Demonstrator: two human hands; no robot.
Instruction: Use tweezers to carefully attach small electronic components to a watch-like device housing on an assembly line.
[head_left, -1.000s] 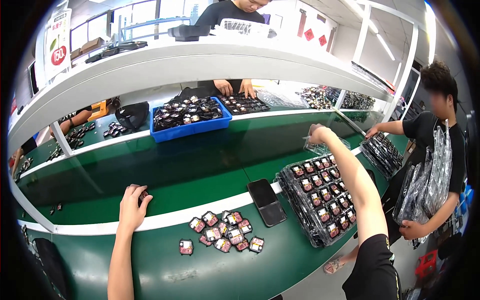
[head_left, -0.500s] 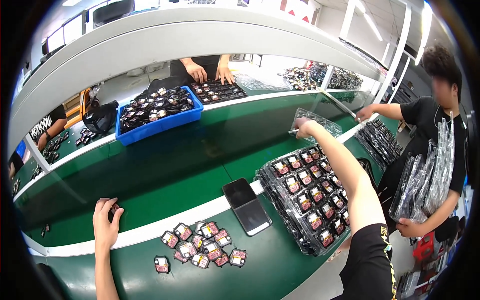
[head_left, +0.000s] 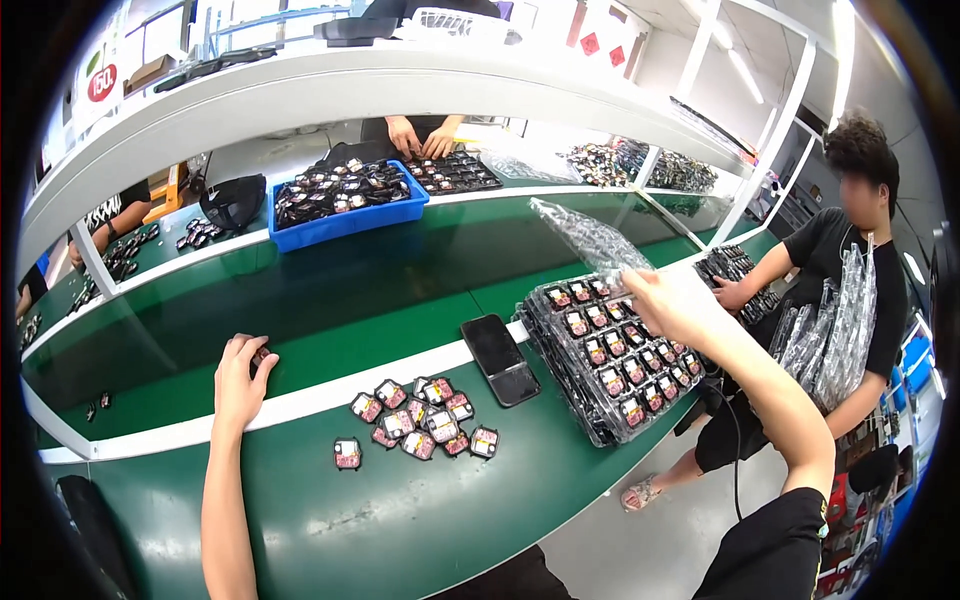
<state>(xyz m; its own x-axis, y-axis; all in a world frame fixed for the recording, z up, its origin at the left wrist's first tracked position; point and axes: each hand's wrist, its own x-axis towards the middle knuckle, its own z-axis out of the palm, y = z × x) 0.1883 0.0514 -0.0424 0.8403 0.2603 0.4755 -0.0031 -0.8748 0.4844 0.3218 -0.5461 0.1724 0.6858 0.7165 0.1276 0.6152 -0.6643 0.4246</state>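
My right hand [head_left: 662, 302] grips the edge of a clear plastic blister tray [head_left: 588, 236], tilted in the air. Under it a stack of filled blister trays [head_left: 600, 412] carries rows of small black devices with pink and white labels. At the left, on the green surface beyond the white rail, the fingers of my left hand [head_left: 240, 382] curl around another small black device [head_left: 261, 356], mostly hidden by them. Between my arms lies a loose pile of labelled devices [head_left: 418, 420], with a single device [head_left: 347, 453] to its left.
A dark folding phone [head_left: 500, 360] lies across the white rail [head_left: 330, 408]. Beyond the belt stand a blue bin [head_left: 345, 224] full of devices and a co-worker's hands [head_left: 425, 138]. At right a person holds clear trays [head_left: 840, 330] beside another tray stack [head_left: 735, 270].
My right hand has drawn the clear tray back toward me, lifting and tilting it over the filled stack. The person at right has reached lower, to the other tray stack. My view has shifted.
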